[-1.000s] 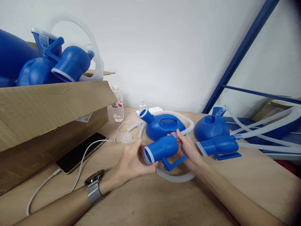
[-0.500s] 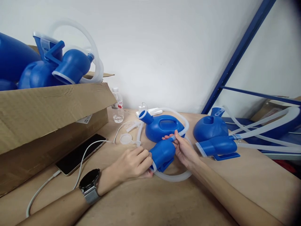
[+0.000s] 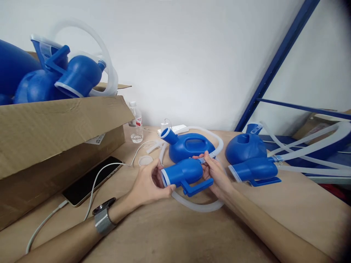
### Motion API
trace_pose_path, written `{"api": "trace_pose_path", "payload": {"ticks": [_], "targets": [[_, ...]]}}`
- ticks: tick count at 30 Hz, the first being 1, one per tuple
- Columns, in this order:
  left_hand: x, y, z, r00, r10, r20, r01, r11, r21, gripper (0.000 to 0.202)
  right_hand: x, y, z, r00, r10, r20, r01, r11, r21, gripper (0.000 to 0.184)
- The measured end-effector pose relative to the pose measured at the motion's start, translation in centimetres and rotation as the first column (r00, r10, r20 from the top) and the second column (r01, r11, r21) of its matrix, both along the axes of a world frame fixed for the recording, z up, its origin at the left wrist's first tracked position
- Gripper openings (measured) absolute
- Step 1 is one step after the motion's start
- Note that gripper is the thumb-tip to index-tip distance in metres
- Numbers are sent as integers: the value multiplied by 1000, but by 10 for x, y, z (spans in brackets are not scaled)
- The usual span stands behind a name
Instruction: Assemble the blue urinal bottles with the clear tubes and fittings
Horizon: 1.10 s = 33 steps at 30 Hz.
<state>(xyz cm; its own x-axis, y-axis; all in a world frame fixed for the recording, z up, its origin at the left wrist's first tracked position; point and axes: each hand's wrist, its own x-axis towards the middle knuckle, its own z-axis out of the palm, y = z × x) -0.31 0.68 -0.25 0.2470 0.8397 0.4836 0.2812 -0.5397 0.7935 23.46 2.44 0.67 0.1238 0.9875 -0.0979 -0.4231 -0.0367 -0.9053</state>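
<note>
A blue plastic urinal funnel (image 3: 182, 171) with a white rim and a bar handle lies level between my hands, low over the table. My left hand (image 3: 152, 180) is closed around its wide, rimmed end, thumb below and fingers partly hidden behind. At the narrow neck, my right hand (image 3: 214, 171) grips the funnel where the clear hose (image 3: 219, 144) joins it. That hose loops around a blue urinal bottle (image 3: 189, 146) with a grip hole, just behind the funnel. A round translucent cap (image 3: 145, 160) lies close to my left hand.
To the left, a cardboard box (image 3: 63, 128) holds several blue bottles and funnels. A phone (image 3: 90, 179) with a white cable lies before it; a water bottle (image 3: 136, 124) stands behind. Another blue bottle (image 3: 244, 149) and funnel (image 3: 253, 170) sit at right, near a blue metal rack (image 3: 276, 65).
The funnel has turned, so its handle now faces me and its rim points left. My left hand has shifted and opened wider around the rim. My right hand stays at the neck.
</note>
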Motion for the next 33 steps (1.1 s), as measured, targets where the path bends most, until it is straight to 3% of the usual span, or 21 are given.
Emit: {"api": "trace_pose_path", "payload": {"ticks": [2, 4, 6, 8, 14, 18, 20, 23, 26, 30, 33], "targets": [[3, 3, -1, 988, -32, 154, 69, 968, -241, 45, 2, 2, 0, 1000, -18, -19, 18, 1000, -9, 36], [4, 8, -3, 954, -42, 296, 175, 881, -440, 45, 7, 4, 1, 996, -48, -70, 49, 999, 15, 32], [2, 13, -4, 923, -41, 382, 259, 800, -540, 46, 11, 6, 3, 990, -72, -124, 77, 996, 36, 28], [-1, 16, -3, 908, -46, 417, 286, 794, -537, 47, 13, 6, 4, 989, -58, -139, 63, 998, 30, 25], [-2, 16, 2, 911, -77, 405, 264, 863, -430, 54, 9, -2, 11, 992, 104, -68, -107, 994, -38, 36], [3, 14, 0, 910, -87, 405, 264, 875, -407, 58, 10, -15, 18, 938, 317, 137, -320, 947, -4, 60], [4, 14, -3, 917, -81, 390, 245, 886, -393, 56, 11, -19, 19, 902, 354, 247, -369, 929, 17, 66], [3, 18, -7, 931, -83, 356, 217, 909, -357, 56, 10, -19, 18, 855, 318, 410, -344, 939, -11, 65], [1, 20, -9, 927, -145, 346, 275, 890, -363, 67, 9, -15, 14, 818, 267, 510, -305, 952, -9, 60], [1, 16, -6, 913, -221, 342, 348, 860, -374, 84, 11, -13, 7, 850, 247, 465, -261, 965, -35, 53], [0, 13, 1, 944, -248, 217, 308, 901, -306, 87, 17, -11, 7, 867, 218, 448, -203, 976, -83, 49]]}}
